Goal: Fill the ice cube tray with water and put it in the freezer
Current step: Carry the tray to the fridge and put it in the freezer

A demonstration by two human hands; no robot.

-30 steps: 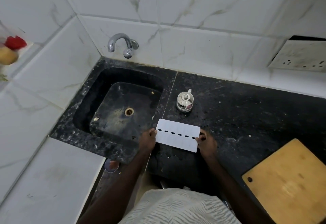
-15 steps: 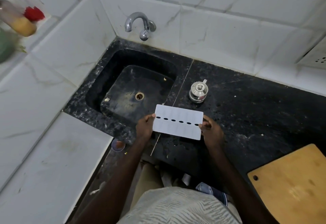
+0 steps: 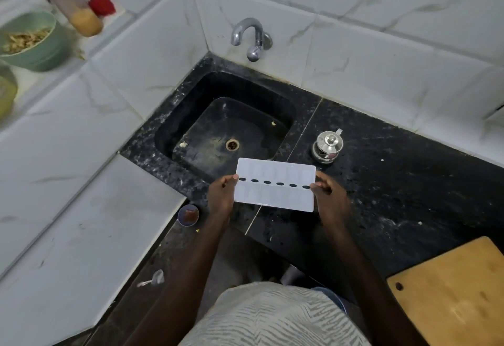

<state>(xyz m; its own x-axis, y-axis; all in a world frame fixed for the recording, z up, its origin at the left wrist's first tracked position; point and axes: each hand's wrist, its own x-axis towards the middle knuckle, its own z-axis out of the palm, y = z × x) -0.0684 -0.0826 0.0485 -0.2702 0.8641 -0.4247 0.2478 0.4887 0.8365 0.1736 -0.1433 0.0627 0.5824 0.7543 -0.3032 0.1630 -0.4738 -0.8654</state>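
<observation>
A white rectangular ice cube tray with a row of dark oval holes along its middle is held level over the front right edge of the black sink. My left hand grips its left short end and my right hand grips its right short end. A chrome tap juts from the tiled wall behind the sink, with no water running. The sink's drain lies just beyond the tray.
A small lidded steel pot stands on the black counter right of the sink. A wooden cutting board lies at the near right. A green bowl, a jar and a red item sit on the left ledge.
The tray has lifted off the counter edge and shifted slightly left toward the sink, still held by both hands. The view has tilted so the left ledge shows more.
</observation>
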